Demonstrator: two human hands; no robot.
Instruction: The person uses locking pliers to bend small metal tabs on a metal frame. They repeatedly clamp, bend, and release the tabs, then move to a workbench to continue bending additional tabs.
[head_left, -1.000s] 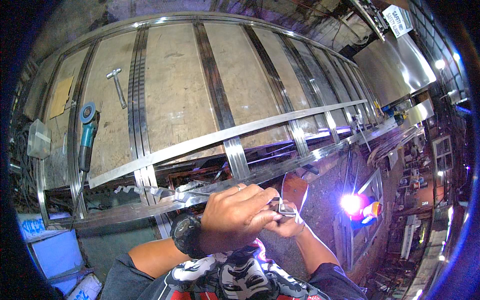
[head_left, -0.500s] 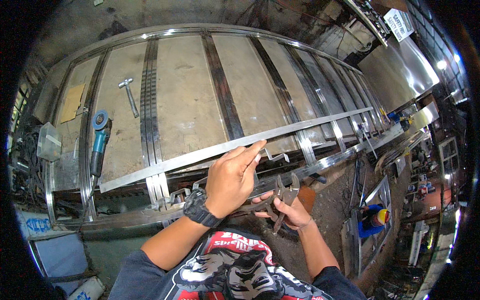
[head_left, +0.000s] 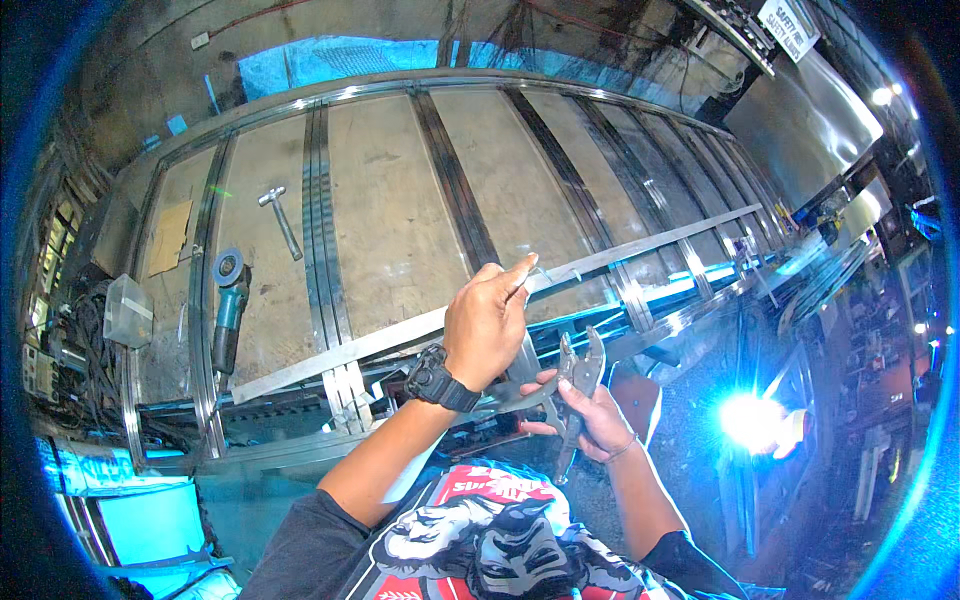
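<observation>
Right hand (head_left: 600, 420): between 4 and 5 o'clock from the middle of the view, its fingers and thumb curled round the handles of the pliers (head_left: 593, 362).
Pliers: grey metal, roughly upright in the right hand, at 4 o'clock from the left hand; jaws point to 12 o'clock, their tips apart with a clear gap.
Left hand (head_left: 487, 325): close to the middle of the view, back turned up, fingers drawn together and pointing to 1 o'clock. The fingertips overlap the metal bar (head_left: 400, 335) in view; whether they touch it or pinch anything, I cannot tell.
Watch (head_left: 440, 380): black, strapped round the left wrist, at 7 o'clock from that hand.
Metal bar: long, flat and silver, slanting across the rails (head_left: 318, 200) from about 8 to about 2 o'clock.
Rails: dark and shiny, running across tan panels (head_left: 390, 220).
Hammer (head_left: 281, 225): lying at 10 o'clock, head towards 11.
Grinder (head_left: 229, 310): teal and black, at 9 o'clock, its round disc towards 12.
Plastic box (head_left: 128, 310): clear, farther out at 9 o'clock.
Metal sheet (head_left: 805, 145): shiny, at 2 o'clock.
Glow (head_left: 755, 420): blinding blue-white, at 4 o'clock.
</observation>
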